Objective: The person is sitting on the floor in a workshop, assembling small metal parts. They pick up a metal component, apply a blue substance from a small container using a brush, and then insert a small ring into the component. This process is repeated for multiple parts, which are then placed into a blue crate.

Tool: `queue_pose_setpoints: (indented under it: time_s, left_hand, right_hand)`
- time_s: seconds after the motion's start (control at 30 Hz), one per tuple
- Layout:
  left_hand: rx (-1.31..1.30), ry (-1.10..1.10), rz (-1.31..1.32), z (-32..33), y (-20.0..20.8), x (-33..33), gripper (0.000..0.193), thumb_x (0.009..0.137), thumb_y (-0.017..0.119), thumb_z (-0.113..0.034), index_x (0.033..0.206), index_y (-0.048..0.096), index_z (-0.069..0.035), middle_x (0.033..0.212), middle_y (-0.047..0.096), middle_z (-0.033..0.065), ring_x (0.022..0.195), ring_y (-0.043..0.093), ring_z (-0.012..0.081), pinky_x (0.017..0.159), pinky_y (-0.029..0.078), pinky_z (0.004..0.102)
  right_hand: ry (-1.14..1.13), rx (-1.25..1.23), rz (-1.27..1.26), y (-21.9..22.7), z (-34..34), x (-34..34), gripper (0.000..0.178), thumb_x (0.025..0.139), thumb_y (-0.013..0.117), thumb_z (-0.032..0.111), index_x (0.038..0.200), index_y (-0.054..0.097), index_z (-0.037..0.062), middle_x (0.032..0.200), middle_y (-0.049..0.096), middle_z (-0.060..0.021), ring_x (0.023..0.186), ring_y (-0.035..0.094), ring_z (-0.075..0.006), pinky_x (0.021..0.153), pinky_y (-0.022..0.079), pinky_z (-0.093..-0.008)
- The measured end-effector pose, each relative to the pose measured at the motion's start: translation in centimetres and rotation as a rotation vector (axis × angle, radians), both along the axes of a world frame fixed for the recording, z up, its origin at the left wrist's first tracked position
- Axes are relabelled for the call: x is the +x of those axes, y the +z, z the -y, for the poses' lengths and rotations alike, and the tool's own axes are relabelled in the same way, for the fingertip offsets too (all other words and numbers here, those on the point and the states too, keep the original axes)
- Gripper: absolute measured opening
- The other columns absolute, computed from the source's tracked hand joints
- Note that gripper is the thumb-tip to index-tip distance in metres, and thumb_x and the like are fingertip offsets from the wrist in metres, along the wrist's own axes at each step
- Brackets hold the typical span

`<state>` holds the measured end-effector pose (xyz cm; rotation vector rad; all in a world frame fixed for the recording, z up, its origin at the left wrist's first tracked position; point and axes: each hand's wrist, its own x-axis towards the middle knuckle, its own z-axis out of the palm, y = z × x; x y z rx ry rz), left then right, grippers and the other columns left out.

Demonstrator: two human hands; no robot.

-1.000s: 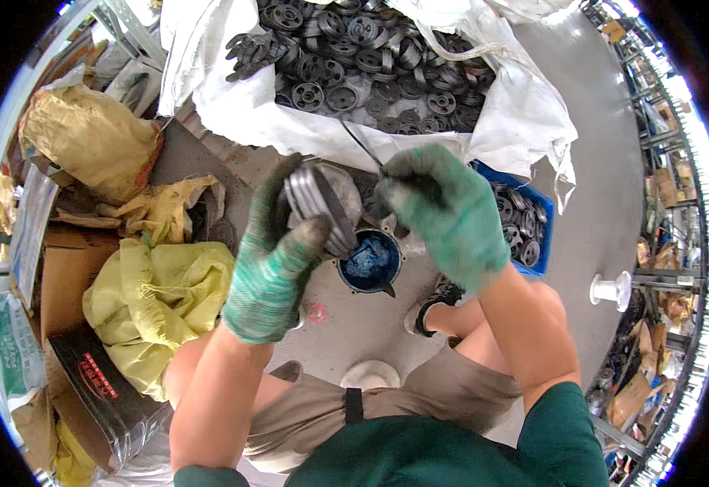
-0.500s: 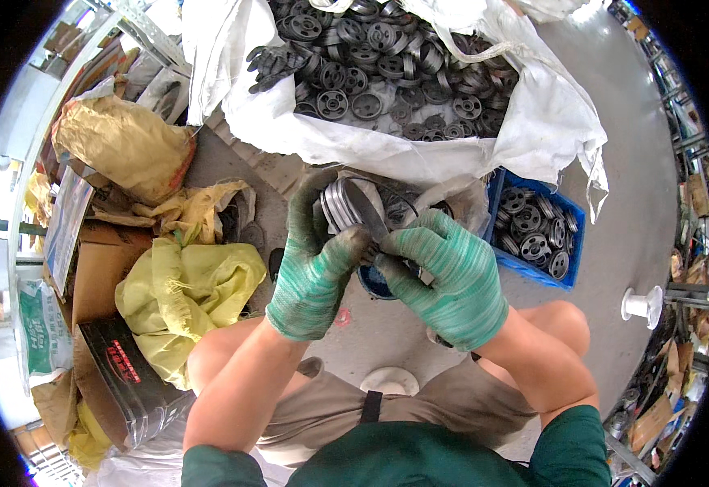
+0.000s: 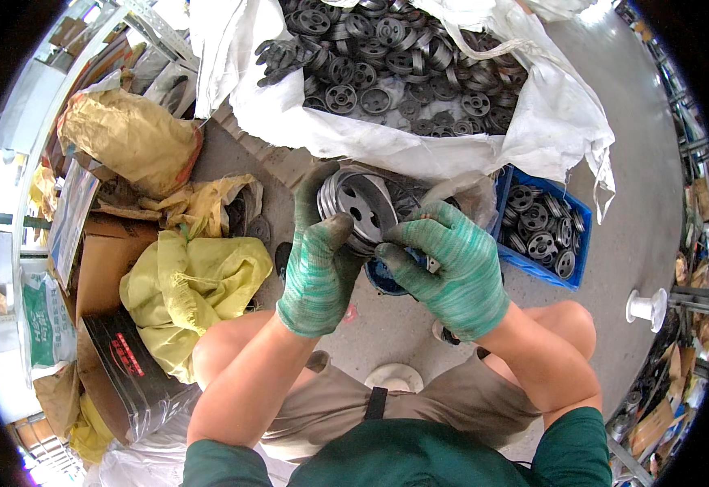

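Observation:
My left hand (image 3: 318,264), in a green knit glove, grips a grey metal pulley wheel (image 3: 360,207) by its rim, its holed face turned up toward me. My right hand (image 3: 450,265), gloved the same, is closed against the wheel's lower right edge, fingertips touching it. Whether it holds a small tool is hidden. Below the hands sits a small blue round container (image 3: 383,278), mostly covered by them.
A big white sack (image 3: 549,122) full of dark pulley wheels (image 3: 395,57) lies ahead, a black glove (image 3: 281,57) on its rim. A blue crate (image 3: 577,243) of wheels stands to the right. Yellow bags (image 3: 196,284), cardboard boxes and a white spool (image 3: 646,307) surround my knees.
My right hand dropped from above the wheel and came in against its lower right edge. The thin rod it held a second ago is no longer visible. The wheel's face turned toward me.

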<state>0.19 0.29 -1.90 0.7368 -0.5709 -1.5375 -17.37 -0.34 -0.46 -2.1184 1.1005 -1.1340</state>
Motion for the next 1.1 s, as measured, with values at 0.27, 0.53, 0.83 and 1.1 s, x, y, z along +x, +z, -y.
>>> queue_pose_setpoints:
  time_s: [0.27,0.53,0.83,1.1]
  left_hand:
    - [0.017,-0.019,-0.077,-0.3,-1.0,0.3,0.067,0.095,0.06,-0.025,0.154,0.033,-0.012,0.142,0.05,0.0128,0.13,0.054,0.0275,0.113,0.047,0.0436]
    - [0.043,-0.004,0.065,-0.7,-1.5,-0.3,0.063,0.096,0.061,-0.038,0.15,0.042,-0.013,0.137,0.059,0.0108,0.128,0.057,0.0269,0.112,0.046,0.0443]
    - [0.128,0.015,-0.065,-0.5,-1.0,-0.2,0.062,0.098,0.057,-0.061,0.14,0.054,-0.016,0.135,0.061,0.0104,0.127,0.058,0.0267,0.108,0.049,0.048]
    - [0.177,0.049,-0.156,-0.6,-1.2,0.0,0.067,0.099,0.053,-0.064,0.144,0.052,-0.014,0.141,0.059,0.014,0.129,0.057,0.0328,0.111,0.046,0.0515]
  right_hand:
    - [-0.009,-0.103,-0.003,-0.6,0.0,0.9,0.027,0.073,0.085,0.015,0.093,0.069,0.005,0.087,0.065,-0.0145,0.076,0.064,-0.0355,0.066,0.053,-0.0436]
    - [-0.03,-0.186,-0.067,-0.9,0.0,1.3,0.031,0.07,0.085,0.015,0.093,0.068,0.0048,0.085,0.063,-0.0146,0.073,0.062,-0.0361,0.064,0.052,-0.0444]
    - [-0.105,0.577,0.419,0.0,0.1,1.0,0.036,0.086,0.07,-0.001,0.12,0.064,0.0034,0.102,0.07,-0.0073,0.087,0.065,-0.015,0.077,0.054,-0.0312]
    - [-0.067,0.613,0.09,0.4,1.9,0.1,0.043,0.088,0.066,0.002,0.13,0.06,0.0025,0.107,0.069,-0.0082,0.092,0.064,-0.0122,0.084,0.055,-0.0284]
